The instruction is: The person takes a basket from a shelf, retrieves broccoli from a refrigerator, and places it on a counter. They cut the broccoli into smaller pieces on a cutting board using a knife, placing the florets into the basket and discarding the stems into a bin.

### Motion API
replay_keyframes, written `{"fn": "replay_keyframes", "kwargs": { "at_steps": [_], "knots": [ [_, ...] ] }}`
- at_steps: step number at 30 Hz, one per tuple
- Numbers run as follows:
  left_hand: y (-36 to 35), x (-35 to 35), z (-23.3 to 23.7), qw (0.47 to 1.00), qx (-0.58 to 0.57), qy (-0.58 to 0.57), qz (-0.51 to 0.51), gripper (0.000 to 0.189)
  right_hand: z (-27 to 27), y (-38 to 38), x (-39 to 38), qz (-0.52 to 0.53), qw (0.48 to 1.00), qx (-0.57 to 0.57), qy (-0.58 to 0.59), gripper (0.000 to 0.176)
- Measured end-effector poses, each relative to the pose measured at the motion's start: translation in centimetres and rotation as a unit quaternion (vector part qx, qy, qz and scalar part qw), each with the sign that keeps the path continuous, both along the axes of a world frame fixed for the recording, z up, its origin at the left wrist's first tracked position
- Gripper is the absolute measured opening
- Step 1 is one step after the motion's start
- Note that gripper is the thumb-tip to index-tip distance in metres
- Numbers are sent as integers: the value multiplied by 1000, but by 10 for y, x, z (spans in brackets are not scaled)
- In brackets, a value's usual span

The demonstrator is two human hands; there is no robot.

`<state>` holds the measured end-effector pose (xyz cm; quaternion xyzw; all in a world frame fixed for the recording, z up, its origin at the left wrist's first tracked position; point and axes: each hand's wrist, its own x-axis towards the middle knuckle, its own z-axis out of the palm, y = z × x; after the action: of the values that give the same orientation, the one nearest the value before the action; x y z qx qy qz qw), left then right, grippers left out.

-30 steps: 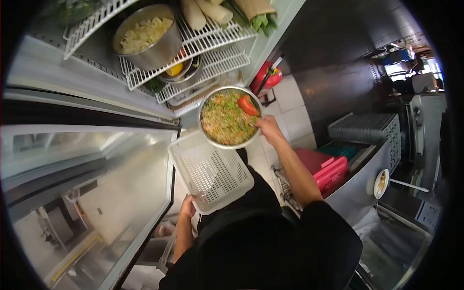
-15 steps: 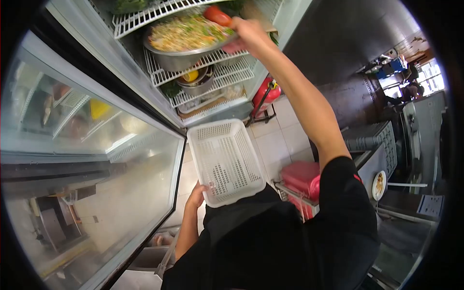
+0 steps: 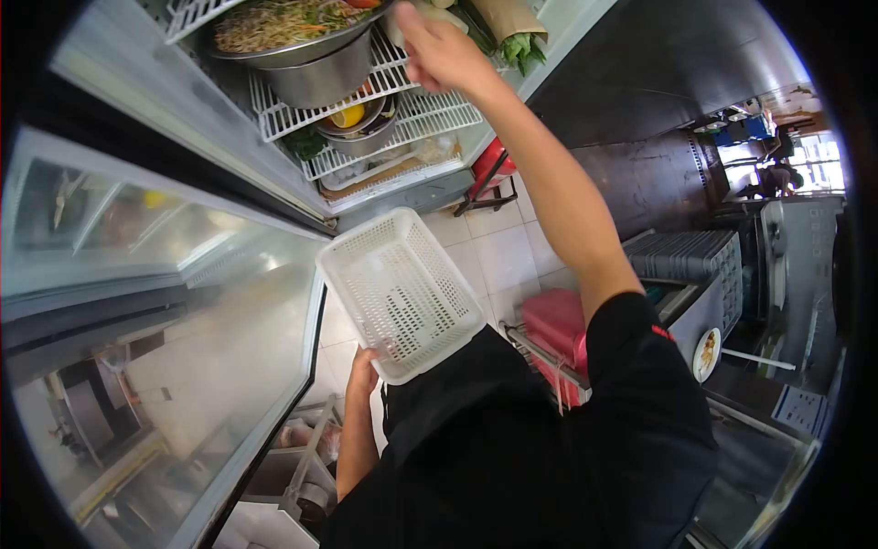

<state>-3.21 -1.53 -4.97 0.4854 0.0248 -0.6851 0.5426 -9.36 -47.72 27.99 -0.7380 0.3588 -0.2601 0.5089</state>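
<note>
My left hand (image 3: 364,368) grips the near left corner of a white perforated plastic basket (image 3: 331,259), tilted in front of my body. My right hand (image 3: 445,53) is raised inside the fridge, just right of a wide metal bowl (image 3: 293,57), fingers apart and slightly blurred, with nothing seen in them. Shredded vegetables (image 3: 265,26) fill the bowl, and a red tomato (image 3: 363,3) lies at its right side, cut off by the frame edge. Under the bowl is a deep metal pot (image 3: 322,84) on a white wire shelf (image 3: 265,117).
The fridge's glass door (image 3: 219,320) stands open at left. A lower shelf carries metal bowls and a lemon (image 3: 348,116). Leafy greens (image 3: 521,50) in brown paper sit at the fridge's right. A red fire extinguisher (image 3: 494,163) and a red container (image 3: 553,329) stand on my right.
My right hand has come away from the bowl's right rim. The bowl with the tomato sits further left in view. My left hand keeps its hold on the basket, and the view has shifted.
</note>
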Motion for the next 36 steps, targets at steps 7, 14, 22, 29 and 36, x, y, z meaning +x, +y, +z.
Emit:
{"fn": "replay_keyframes", "kwargs": {
  "at_steps": [7, 14, 22, 29, 36],
  "knots": [
    [-41, -3, -88, 997, -30, -63, 37, 82, -291, 5, -71, -12, 979, 77, 187, 28],
    [-70, 16, -203, 988, -107, -103, 36, 100, -446, -79, 42, 34, 930, -317, 181, 56],
    [-101, 35, -262, 982, -139, -121, 26, 116, -447, -99, 73, 99, 830, -450, 315, 89],
    [-107, 31, -295, 967, -206, -146, 31, 113, -491, -147, 55, -32, 864, -486, 131, 40],
    [-97, 34, -299, 968, -188, -164, 29, 108, -507, -183, 64, -32, 954, -141, -263, 19]
  ]
}}
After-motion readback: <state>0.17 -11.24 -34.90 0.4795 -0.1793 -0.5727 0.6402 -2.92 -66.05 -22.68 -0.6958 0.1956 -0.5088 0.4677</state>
